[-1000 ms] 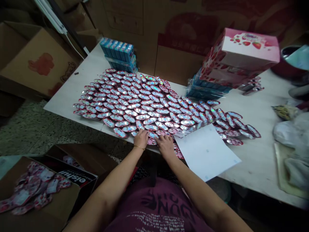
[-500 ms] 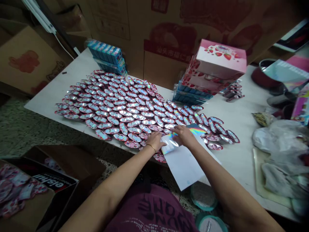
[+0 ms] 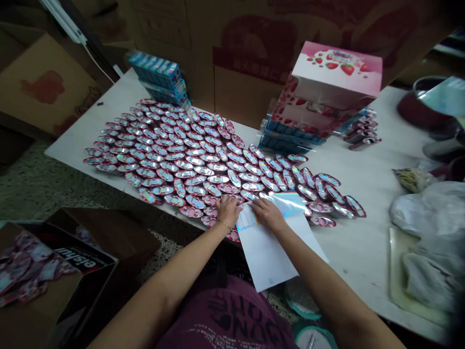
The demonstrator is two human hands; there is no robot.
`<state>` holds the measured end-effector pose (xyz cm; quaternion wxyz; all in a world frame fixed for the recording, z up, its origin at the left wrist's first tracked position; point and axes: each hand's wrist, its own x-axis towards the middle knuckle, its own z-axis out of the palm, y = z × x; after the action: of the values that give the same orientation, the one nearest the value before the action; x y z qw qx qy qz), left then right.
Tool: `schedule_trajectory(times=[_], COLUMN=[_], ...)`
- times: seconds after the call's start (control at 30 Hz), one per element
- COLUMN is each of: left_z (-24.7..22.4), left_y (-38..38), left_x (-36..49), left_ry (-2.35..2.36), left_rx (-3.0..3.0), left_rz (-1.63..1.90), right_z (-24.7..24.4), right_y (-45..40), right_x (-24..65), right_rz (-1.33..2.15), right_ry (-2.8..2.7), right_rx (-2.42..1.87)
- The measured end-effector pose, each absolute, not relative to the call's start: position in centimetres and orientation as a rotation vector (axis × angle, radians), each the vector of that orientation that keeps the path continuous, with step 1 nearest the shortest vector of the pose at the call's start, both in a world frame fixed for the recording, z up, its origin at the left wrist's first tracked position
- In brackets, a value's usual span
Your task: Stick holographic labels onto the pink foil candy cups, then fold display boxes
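Note:
Rows of shiny oval packs [image 3: 196,159] with pink-and-red edges stand close together across the white table. My left hand [image 3: 228,212], with a thin bracelet at its wrist, bends its fingers over a pack at the near side, thumb toward the sheet. A white sticker sheet [image 3: 281,252] with a holographic upper part lies partly over the packs and reaches past the table's front edge. On its upper left portion my right hand [image 3: 268,213] is closed, fingertips at the holographic strip close to my left thumb. Whether a loose sticker is between those fingertips is hidden.
Pink strawberry-print boxes [image 3: 337,70] stand on blue packs at the back right. More blue packs [image 3: 158,77] are stacked at the back left. A plastic bag [image 3: 432,208] and a tray [image 3: 395,271] lie right. An open carton [image 3: 87,291] stands on the floor at left.
My right hand has lowered and moved slightly left onto the sheet, nearer my left hand. The sheet has turned a little and shifted left. My view has shifted slightly.

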<state>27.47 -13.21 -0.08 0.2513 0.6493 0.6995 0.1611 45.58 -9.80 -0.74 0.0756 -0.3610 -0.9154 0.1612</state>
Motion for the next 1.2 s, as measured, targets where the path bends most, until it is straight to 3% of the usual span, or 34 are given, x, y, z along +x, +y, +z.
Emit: schedule_trajectory(times=[0.2, 0.3, 0.47, 0.7, 0.97, 1.2], left_z=[0.0, 0.3, 1.9, 2.7, 2.3, 0.5], left_y=[-13.0, -12.8, -12.2, -10.7, -9.9, -8.3], left_x=[27.5, 27.0, 24.6, 21.6, 20.5, 19.7], left_ry=[1.886, 1.803, 1.455, 1.317, 1.275, 1.639], left_rx=[1.737, 1.589, 0.694, 0.319, 0.280, 0.702], left_rz=[0.437, 0.626, 1.044, 1.136, 0.894, 0.892], right_z=[4.9, 7.7, 7.7, 5.7, 4.5, 1.0], right_y=[-11.5, -11.3, -10.0, -10.1, -10.7, -10.8], right_x=[44.4, 42.5, 37.7, 33.4, 32.3, 30.8], right_rz=[0.872, 1.187, 1.428, 1.512, 1.498, 0.987], right_ry=[-1.999, -1.524, -0.909, -0.447, -0.361, -0.604], right_rx=[-1.425, -1.474, -1.479, -1.459, -1.343, -1.720])
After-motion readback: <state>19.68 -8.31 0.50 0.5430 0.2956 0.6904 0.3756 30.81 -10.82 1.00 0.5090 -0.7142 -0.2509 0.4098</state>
